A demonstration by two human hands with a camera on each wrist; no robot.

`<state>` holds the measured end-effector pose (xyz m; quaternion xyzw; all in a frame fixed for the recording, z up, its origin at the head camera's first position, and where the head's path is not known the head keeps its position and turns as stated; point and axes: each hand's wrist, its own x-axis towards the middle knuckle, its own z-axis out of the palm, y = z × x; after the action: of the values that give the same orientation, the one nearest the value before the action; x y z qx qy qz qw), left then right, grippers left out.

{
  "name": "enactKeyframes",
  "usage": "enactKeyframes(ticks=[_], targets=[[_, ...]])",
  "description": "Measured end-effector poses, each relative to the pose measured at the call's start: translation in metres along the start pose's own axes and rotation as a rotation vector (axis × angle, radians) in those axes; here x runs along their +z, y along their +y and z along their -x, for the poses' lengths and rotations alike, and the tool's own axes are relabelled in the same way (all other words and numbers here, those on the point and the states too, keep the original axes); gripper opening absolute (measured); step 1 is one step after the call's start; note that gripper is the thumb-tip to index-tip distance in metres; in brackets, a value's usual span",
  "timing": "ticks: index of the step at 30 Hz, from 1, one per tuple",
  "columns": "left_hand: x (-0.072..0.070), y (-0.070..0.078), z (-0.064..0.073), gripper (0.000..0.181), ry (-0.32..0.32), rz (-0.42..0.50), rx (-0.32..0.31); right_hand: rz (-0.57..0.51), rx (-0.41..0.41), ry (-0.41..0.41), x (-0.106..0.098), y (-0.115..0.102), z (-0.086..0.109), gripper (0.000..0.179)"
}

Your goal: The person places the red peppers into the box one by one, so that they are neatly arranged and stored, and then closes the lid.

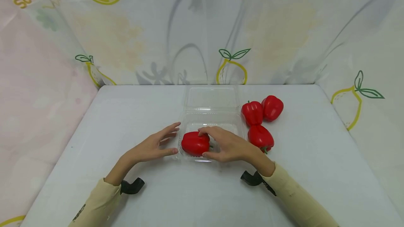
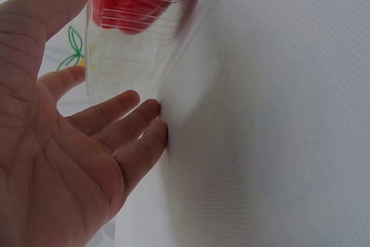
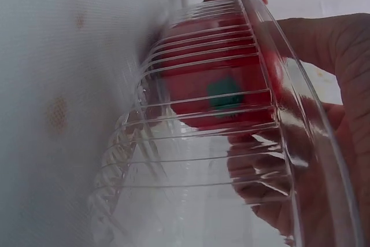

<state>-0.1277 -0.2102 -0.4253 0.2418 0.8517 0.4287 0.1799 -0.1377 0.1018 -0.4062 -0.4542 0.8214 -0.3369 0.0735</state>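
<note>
A red bell pepper (image 1: 195, 143) lies on its side in the front left part of a clear plastic clamshell box (image 1: 225, 118), its green stem (image 3: 224, 96) pointing right. My right hand (image 1: 228, 144) reaches into the box and holds this pepper by its right end, with curled fingers on the far side and thumb on the near side. My left hand (image 1: 154, 146) is at the box's left edge, fingers spread and fairly straight, thumb tip by the rim. In the left wrist view, the pepper shows red through the box's ribbed wall.
The box's lid (image 1: 211, 98) lies folded back behind its base. Right of the box are three more red bell peppers, one (image 1: 252, 113) at its edge, another (image 1: 273, 108) behind, a third (image 1: 260, 137) in front. White cloth covers the table (image 1: 142, 108); a printed curtain (image 1: 126, 45) hangs behind.
</note>
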Motion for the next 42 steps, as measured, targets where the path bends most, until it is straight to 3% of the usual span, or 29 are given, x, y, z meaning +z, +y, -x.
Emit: enactKeyframes(ticks=[10, 18, 26, 35, 42], targets=[[0.001, 0.002, 0.000, 0.088, 0.003, -0.004, -0.008, 0.004, -0.031, -0.042, -0.001, 0.000, -0.001, 0.062], [0.002, 0.002, 0.000, 0.089, 0.009, -0.007, -0.015, 0.011, 0.015, -0.113, -0.006, -0.004, 0.000, 0.063], [0.001, 0.003, -0.001, 0.088, 0.001, -0.021, -0.018, 0.029, 0.023, -0.113, -0.010, -0.005, 0.003, 0.066], [0.000, 0.001, 0.000, 0.086, -0.003, 0.006, -0.017, 0.081, 0.088, -0.051, -0.028, -0.011, 0.018, 0.056], [0.001, -0.001, -0.001, 0.088, 0.001, -0.007, -0.028, 0.109, 0.105, 0.088, -0.043, -0.006, 0.040, 0.056]])
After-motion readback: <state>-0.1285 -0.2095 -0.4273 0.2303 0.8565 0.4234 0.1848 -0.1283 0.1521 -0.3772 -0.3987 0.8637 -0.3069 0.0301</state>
